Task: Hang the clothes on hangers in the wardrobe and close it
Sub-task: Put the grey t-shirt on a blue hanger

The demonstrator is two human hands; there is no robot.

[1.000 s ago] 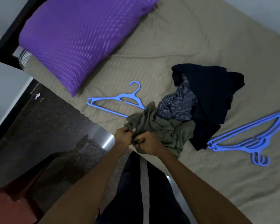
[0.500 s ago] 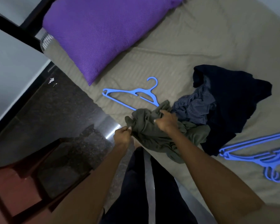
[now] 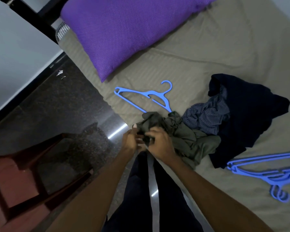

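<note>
**Nothing hung yet: we are sorting the first garment**

On the bed (image 3: 199,52), mid-frame, the clothes pile is unhung: navy garment (image 3: 251,111), striped shirt (image 3: 206,116), olive garment (image 3: 182,136). One blue hanger (image 3: 149,96) lies above it, stacked hangers (image 3: 266,166) at lower right; no wardrobe shows. Our right hand (image 3: 159,143) and left hand (image 3: 131,139) both clutch olive cloth. Half a second ago the right hand gripped higher up the pile; now it sits beside the left.

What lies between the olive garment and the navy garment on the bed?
In the head view, a striped shirt, crumpled, lies between the olive garment and the navy garment.
</note>
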